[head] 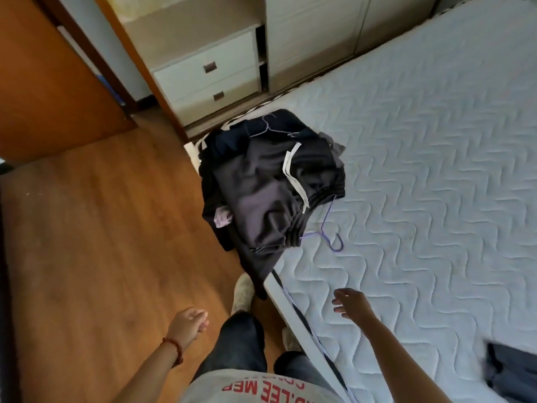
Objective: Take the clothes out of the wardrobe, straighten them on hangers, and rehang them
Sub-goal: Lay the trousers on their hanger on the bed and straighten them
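The pile [270,181] hid most of both hangers [328,231], a dark garment [511,370] was cut off by the near right edge, and the shirt print [261,388] ran off the bottom, unreadable.

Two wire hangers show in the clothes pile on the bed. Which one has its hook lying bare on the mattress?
The purple hanger at the pile's near right edge: its hook lies bare on the mattress. The paler hanger rests on top of the dark clothes at the far end.

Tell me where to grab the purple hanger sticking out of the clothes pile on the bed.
Grip the purple hanger at its bare neck just below the hook, coming from the right hand side over the mattress. Its shoulders look buried under the dark clothes pile.
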Tool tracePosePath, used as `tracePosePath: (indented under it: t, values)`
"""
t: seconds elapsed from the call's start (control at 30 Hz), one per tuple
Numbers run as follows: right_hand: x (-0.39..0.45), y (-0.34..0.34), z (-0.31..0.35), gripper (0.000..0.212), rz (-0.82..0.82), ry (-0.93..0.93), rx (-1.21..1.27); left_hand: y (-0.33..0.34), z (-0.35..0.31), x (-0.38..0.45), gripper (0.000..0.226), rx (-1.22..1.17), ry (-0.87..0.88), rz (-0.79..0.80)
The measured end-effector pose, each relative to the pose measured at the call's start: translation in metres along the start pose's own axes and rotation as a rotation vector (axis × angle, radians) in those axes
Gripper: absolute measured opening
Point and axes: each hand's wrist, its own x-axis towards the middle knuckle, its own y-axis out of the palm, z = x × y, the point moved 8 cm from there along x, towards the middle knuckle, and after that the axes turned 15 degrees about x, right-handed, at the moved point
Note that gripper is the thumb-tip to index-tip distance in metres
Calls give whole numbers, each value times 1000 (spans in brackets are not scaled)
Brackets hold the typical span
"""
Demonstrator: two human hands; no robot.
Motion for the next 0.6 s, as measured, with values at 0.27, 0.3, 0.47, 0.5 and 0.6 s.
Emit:
tracePosePath:
  t: [0.27, 0.3, 0.47, 0.5, 0.6]
  values:
    - [27, 54, 10, 11, -256, 144, 464, -56, -168, 129, 8, 311, 332, 134]
    - [28, 65, 14, 11, -274, 161, 524, -64, -195, 144, 13, 368, 395, 129]
    - [52, 112, 28, 14, -360, 213, 733, -73, -331, 189, 28, 572, 686, 106]
    - [59, 118, 30, 14, -377, 215, 777, -64, -355, 192, 22, 587, 726, 113]
    - [75, 129, 32, 12, -424, 222, 903, -23, -413, 198, 14, 645, 842, 139]
